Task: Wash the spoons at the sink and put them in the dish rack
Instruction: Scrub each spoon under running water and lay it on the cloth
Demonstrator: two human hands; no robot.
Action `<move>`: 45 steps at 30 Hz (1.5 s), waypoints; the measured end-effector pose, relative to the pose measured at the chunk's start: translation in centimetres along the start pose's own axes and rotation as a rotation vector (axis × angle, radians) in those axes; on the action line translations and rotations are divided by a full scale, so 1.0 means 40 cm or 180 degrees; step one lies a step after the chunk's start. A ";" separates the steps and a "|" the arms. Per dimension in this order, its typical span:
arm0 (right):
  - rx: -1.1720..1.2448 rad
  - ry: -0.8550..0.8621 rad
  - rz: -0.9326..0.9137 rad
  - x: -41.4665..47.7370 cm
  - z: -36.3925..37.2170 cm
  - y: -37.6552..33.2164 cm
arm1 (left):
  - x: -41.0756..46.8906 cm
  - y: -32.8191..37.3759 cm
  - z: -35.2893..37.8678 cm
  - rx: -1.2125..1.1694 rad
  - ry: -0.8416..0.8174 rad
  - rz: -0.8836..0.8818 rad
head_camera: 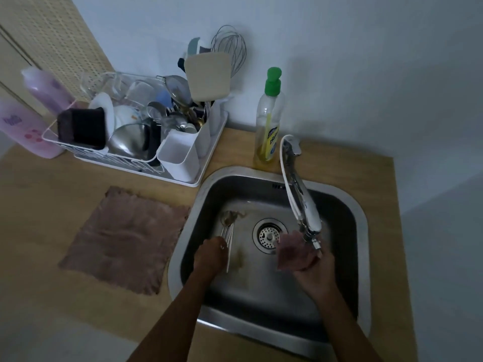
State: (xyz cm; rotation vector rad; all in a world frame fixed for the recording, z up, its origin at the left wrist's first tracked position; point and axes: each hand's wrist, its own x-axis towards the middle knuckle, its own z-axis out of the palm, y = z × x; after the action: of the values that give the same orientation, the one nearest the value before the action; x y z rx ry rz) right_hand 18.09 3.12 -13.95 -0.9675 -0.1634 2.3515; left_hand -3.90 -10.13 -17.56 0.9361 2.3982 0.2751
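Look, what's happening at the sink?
A person is washing up. The left hand grips a bunch of spoons down in the sink, and their bowls look smeared with brown. The right hand holds a pinkish cloth just under the faucet spout. These spoons have not gone into the crowded dish rack yet.

Both hands are inside the steel sink (362, 218). The left hand (210, 253) grips a bundle of spoons (228, 231) by the handles, with the bowls resting on the basin floor left of the drain strainer (269, 235). The right hand (313, 270) holds a pinkish sponge (294, 253) just below the faucet (303, 205) spout. A dish soap bottle (269, 126) stands behind the sink. The loaded dish rack (206, 165) sits on the wooden counter (52, 205) at rear left, and a brown cloth (122, 239) lies flat in front of it.
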 end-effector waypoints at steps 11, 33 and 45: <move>0.0312 -0.0219 -0.0216 0.049 -0.013 0.063 | 0.127 -0.020 0.057 -0.0113 0.0003 -0.0445; 0.0466 0.0264 -0.0685 0.046 0.028 0.105 | -0.032 0.089 -0.009 -0.2547 -0.0894 -0.0032; -0.1538 0.0852 -0.0636 0.069 0.064 0.153 | -0.087 0.129 0.059 -0.0665 -0.1103 0.0654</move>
State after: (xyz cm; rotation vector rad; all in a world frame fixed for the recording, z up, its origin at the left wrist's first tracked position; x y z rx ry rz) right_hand 11.90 -0.11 -15.69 -1.4085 -0.7103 2.0116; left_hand 2.44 -8.68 -16.15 1.0388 1.9220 0.3964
